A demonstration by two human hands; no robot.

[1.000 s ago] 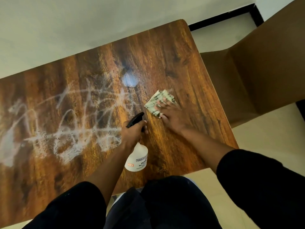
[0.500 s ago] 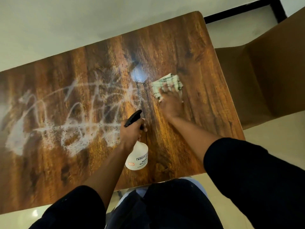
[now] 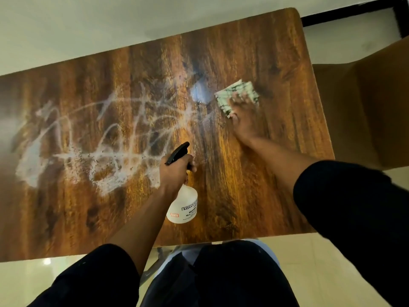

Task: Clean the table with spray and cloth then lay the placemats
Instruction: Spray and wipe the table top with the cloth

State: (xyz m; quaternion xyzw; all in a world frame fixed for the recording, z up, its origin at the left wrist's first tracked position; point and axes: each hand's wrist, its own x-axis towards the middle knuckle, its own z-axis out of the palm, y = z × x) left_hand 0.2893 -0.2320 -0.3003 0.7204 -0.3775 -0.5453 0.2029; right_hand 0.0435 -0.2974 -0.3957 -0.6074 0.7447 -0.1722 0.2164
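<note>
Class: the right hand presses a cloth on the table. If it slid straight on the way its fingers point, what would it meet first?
The right hand would likely meet nothing: beyond the green-and-white checked cloth lies bare brown wooden table, then its far edge.

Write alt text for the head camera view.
A person's right hand presses a checked cloth on a wooden table, while the left hand holds a spray bottle beside streaks of white foam.
</note>
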